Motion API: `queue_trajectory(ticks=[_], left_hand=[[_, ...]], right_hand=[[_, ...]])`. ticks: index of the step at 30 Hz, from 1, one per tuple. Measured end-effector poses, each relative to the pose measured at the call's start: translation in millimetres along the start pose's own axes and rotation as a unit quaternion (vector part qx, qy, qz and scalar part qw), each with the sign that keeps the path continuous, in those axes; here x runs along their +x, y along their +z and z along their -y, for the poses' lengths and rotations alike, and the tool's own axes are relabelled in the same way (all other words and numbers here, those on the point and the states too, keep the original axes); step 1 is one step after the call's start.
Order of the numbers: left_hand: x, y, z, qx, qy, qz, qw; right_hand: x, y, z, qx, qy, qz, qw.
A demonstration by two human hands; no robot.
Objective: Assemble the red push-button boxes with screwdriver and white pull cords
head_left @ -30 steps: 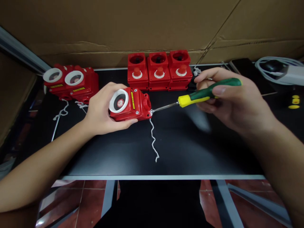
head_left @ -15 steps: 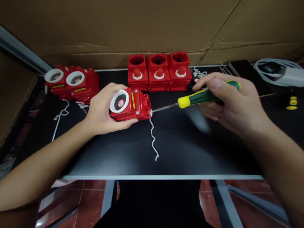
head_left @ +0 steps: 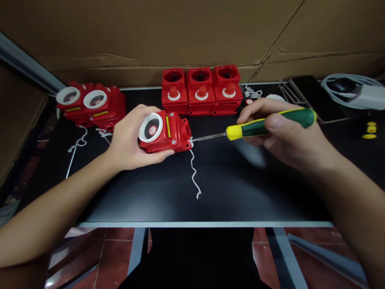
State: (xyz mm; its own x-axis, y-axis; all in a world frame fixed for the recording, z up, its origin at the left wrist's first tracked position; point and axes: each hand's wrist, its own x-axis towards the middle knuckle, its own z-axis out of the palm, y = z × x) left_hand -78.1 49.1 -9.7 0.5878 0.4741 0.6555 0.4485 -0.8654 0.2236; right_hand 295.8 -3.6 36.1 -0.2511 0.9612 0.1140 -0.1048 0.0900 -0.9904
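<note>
My left hand [head_left: 130, 140] is wrapped round a red box with a white ring [head_left: 177, 134], which lies tilted on the black tabletop. Fingers and thumb grip its ringed end. In my right hand [head_left: 279, 128] is a screwdriver [head_left: 237, 132] with a yellow and green handle, held between thumb and fingers. Its shaft points left, and the tip meets the lower right corner of the box, where a white string [head_left: 194, 172] is attached. That string trails down over the tabletop toward me. The tip's exact seat is too small to make out.
Three red boxes with red knobs [head_left: 201, 94] stand in a row at the back. Two red boxes with white rings [head_left: 104, 106] sit at the left, strings hanging from them. A dark phone [head_left: 315, 96], a coiled white cable with adapter [head_left: 368, 96] and yellow pieces [head_left: 371, 129] lie right.
My right hand has shifted its hold on the screwdriver, and more of the handle's end shows. The screwdriver's tip stays at the box's corner. My left hand and the box have barely moved.
</note>
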Motion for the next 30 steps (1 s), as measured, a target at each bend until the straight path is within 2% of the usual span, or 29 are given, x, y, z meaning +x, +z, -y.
queue_trajectory(ticks=[4,9,14,17,21,25,30], left_hand=[[0.1,-0.3,0.3,0.012,0.001,0.005,1.000],[0.1,-0.6,-3.2,-0.005,-0.014,0.004,1.000],[0.5,-0.8,-1.2,-0.006,-0.002,0.001,1.000],[-0.2,-1.9,-0.3,-0.001,-0.002,0.006,1.000],[-1.2,-2.5,-0.3,0.005,-0.030,0.019,0.999],[-0.8,-1.0,0.8,0.003,-0.012,0.005,1.000],[-0.3,-0.7,-0.5,-0.012,-0.007,0.002,1.000]], right_hand=[[0.5,3.9,-2.0,0.017,0.000,0.019,1.000],[0.2,9.2,-0.6,0.007,0.002,-0.035,0.999],[-1.6,4.0,-2.8,-0.047,-0.001,-0.070,0.996],[-1.6,0.5,-3.4,-0.042,-0.003,-0.069,0.997],[-0.7,-0.7,0.9,-0.043,0.000,-0.037,0.998],[-0.4,-0.7,0.6,-0.040,0.033,-0.007,0.999],[1.8,4.7,-6.2,-0.021,0.051,-0.051,0.997]])
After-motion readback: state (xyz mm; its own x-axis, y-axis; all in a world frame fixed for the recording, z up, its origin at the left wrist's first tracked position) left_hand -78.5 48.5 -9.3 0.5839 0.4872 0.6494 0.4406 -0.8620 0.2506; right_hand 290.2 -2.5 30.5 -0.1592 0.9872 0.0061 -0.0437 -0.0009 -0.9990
